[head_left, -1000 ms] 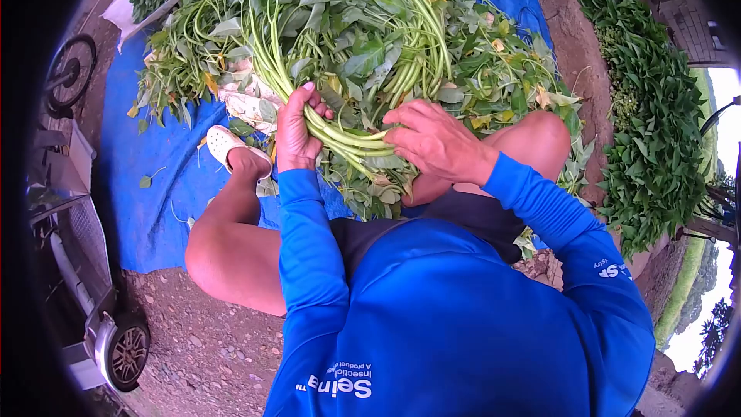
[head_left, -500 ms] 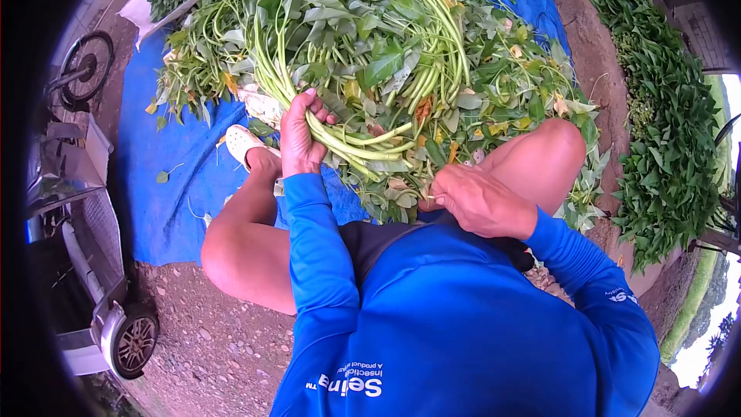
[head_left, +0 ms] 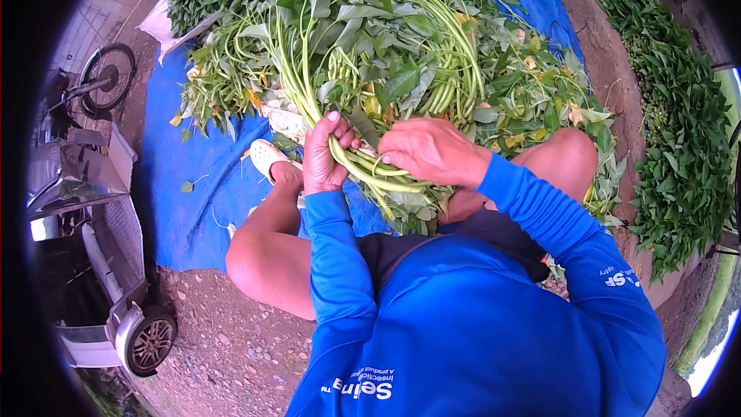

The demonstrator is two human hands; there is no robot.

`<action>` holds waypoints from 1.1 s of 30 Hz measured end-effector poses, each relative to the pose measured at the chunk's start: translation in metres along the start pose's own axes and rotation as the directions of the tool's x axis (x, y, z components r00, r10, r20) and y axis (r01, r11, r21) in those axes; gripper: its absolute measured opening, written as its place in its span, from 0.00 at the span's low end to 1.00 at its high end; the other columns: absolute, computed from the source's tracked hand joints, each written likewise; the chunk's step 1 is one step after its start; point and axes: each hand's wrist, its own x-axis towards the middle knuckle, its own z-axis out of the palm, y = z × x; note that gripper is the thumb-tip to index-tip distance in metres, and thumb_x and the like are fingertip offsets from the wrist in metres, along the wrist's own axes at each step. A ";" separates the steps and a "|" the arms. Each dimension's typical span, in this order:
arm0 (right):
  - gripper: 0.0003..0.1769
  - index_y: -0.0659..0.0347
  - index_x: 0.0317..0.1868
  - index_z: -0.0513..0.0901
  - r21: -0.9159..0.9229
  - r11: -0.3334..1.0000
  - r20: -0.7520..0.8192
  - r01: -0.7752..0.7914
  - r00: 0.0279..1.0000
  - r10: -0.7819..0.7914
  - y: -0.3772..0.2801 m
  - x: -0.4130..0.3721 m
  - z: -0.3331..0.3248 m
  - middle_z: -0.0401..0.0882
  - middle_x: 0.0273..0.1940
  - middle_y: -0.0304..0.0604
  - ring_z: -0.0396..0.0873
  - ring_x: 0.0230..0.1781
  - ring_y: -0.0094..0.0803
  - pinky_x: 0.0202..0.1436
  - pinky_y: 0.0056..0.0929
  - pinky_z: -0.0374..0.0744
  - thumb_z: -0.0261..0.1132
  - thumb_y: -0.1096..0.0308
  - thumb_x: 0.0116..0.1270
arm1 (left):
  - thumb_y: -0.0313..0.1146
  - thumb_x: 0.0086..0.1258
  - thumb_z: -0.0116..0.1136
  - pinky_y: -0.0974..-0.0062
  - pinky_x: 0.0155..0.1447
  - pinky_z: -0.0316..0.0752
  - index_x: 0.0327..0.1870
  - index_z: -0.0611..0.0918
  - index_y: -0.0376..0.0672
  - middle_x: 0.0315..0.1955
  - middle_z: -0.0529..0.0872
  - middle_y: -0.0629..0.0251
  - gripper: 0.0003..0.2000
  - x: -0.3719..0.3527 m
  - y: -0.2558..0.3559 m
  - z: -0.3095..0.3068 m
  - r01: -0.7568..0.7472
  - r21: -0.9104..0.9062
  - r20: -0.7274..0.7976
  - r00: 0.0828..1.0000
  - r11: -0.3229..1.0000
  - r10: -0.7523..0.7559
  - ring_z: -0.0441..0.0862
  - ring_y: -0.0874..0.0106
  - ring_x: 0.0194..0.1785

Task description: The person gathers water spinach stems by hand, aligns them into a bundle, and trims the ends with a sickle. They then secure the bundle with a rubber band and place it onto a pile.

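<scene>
Left hand (head_left: 326,156): one, ours, closed around a bundle of long green stems (head_left: 394,183), leafy ends up and away from us, cut ends bending toward our right.
Right hand (head_left: 432,150): one, fingers bent and narrow, at the bundle just beside the left; whether it pinches a stem we cannot tell.
Tarp (head_left: 185,224): blue, creased, spread on the ground under and left of the left hand.
Leafy pile (head_left: 455,54): green with yellowed leaves, on the tarp beyond both hands.
Clog (head_left: 270,157): pale, on our foot, left of the left hand.
Ground (head_left: 231,332): brown, pebbly, nearer us than the tarp.
Second heap of greens (head_left: 683,147): long, well right of the right hand.
Spoked wheel (head_left: 108,77) and silver-bodied vehicle (head_left: 108,262): well left of the left hand.
</scene>
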 end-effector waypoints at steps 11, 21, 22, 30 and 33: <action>0.04 0.60 0.35 0.79 -0.392 0.909 -0.188 -0.140 0.980 0.070 -0.036 -0.085 -0.056 0.80 0.28 0.47 0.82 0.32 0.54 0.35 0.51 0.81 0.67 0.72 0.67 | 0.38 0.81 0.67 0.71 0.36 0.81 0.36 0.75 0.50 0.25 0.72 0.76 0.12 0.023 0.017 -0.014 -0.007 -0.386 -0.029 1.000 0.923 -0.005 0.72 0.80 0.25; 0.16 0.69 0.53 0.90 0.123 0.913 -0.334 -0.390 0.850 0.408 0.017 -0.040 -0.094 0.90 0.47 0.52 0.88 0.45 0.44 0.51 0.39 0.83 0.69 0.64 0.76 | 0.48 0.88 0.56 0.68 0.40 0.78 0.36 0.70 0.51 0.28 0.72 0.73 0.17 0.001 0.012 -0.001 0.348 -0.493 0.512 0.857 0.797 -0.057 0.71 0.78 0.27; 0.13 0.68 0.50 0.91 0.292 0.895 -0.180 -0.338 0.899 0.398 0.013 -0.027 -0.077 0.90 0.42 0.48 0.88 0.41 0.37 0.47 0.34 0.83 0.70 0.65 0.77 | 0.48 0.88 0.55 0.68 0.40 0.78 0.37 0.70 0.51 0.28 0.72 0.73 0.17 0.001 0.011 0.000 0.356 -0.458 0.525 0.848 0.815 -0.075 0.72 0.78 0.27; 0.15 0.67 0.50 0.88 0.471 0.876 -0.340 -0.108 0.894 0.293 0.027 0.036 0.038 0.89 0.41 0.53 0.89 0.42 0.52 0.49 0.48 0.84 0.72 0.63 0.73 | 0.49 0.87 0.58 0.70 0.37 0.78 0.45 0.75 0.51 0.27 0.71 0.75 0.14 -0.013 -0.001 0.008 0.270 -0.190 0.299 0.932 0.944 -0.206 0.70 0.78 0.26; 0.13 0.66 0.46 0.88 -0.076 0.935 -0.367 -0.347 0.881 0.298 -0.008 0.020 -0.004 0.88 0.40 0.54 0.88 0.43 0.53 0.49 0.50 0.84 0.72 0.63 0.72 | 0.46 0.82 0.67 0.70 0.34 0.80 0.47 0.78 0.47 0.26 0.73 0.73 0.13 -0.009 -0.004 0.015 0.123 0.069 0.099 0.987 0.990 -0.130 0.73 0.78 0.26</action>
